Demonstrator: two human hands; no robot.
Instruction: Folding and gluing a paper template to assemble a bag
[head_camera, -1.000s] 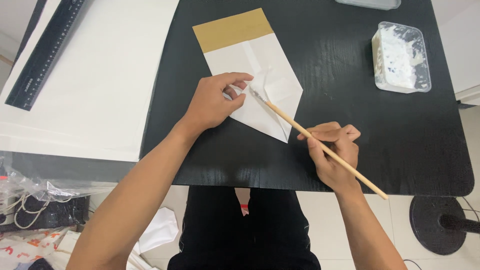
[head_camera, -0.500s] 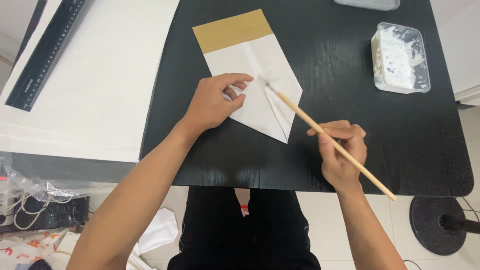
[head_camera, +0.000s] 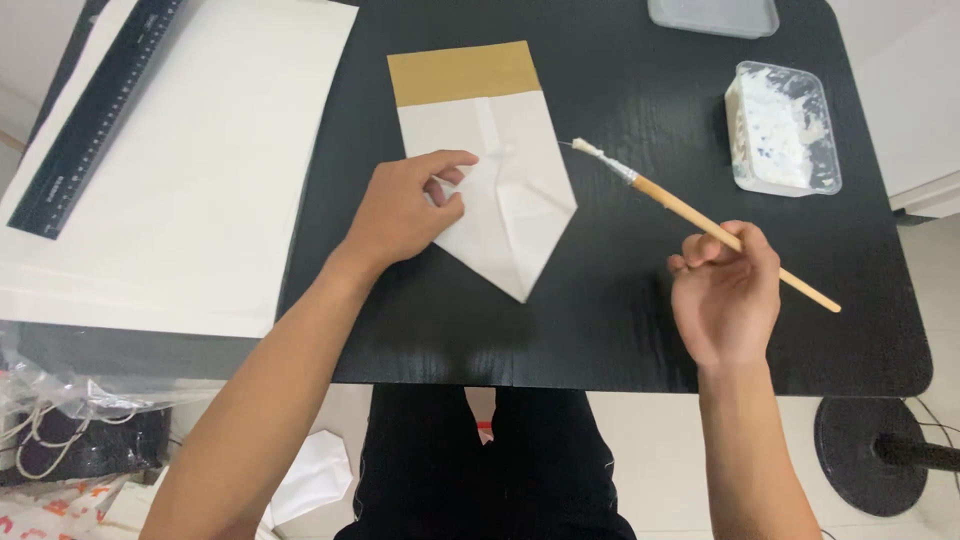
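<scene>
Lifting wooden-handled glue brush (head_camera: 690, 213) clear of folded white-and-tan paper (head_camera: 505, 190), right hand (head_camera: 728, 293) gripping handle; left hand (head_camera: 405, 208) pinching flap, loosely curled.

Left forearm stretched forward and slightly rightward, bare to the elbow, left hand (head_camera: 405, 210) palm down, fingers curled, thumb and forefinger tips bent toward each other in a pinch. Right forearm raised nearly straight ahead, wrist cocked, right hand (head_camera: 727, 290) lifted with its back toward the camera, fingers folded in a loose closed grip, thumb tucked across them. Both hands well apart.
</scene>
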